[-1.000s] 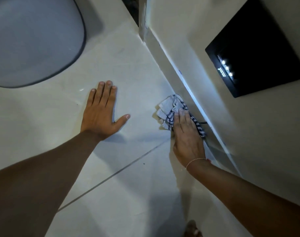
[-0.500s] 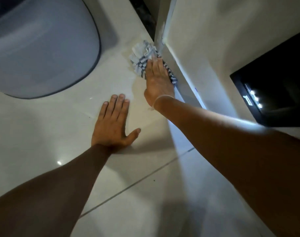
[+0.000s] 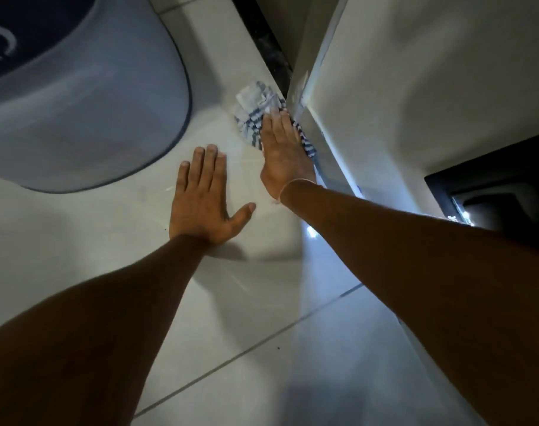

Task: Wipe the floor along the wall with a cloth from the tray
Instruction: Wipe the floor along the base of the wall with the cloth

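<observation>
A crumpled white cloth with dark stripes (image 3: 252, 109) lies on the pale tiled floor (image 3: 262, 302), right against the foot of the white wall (image 3: 415, 72), at the wall's corner. My right hand (image 3: 285, 152) presses flat on the cloth, fingers pointing away from me, and covers its near part. My left hand (image 3: 205, 198) rests flat on the floor beside it, fingers spread, holding nothing. The tray is out of sight.
A grey mat with a dark rim (image 3: 77, 96) covers the floor at the upper left. A dark gap (image 3: 268, 47) runs beyond the wall corner. A black box with small lights (image 3: 492, 195) sits against the wall at the right.
My right hand has slid the cloth forward along the wall's foot, from near me up to the wall corner. My left hand has stayed planted on the floor.
</observation>
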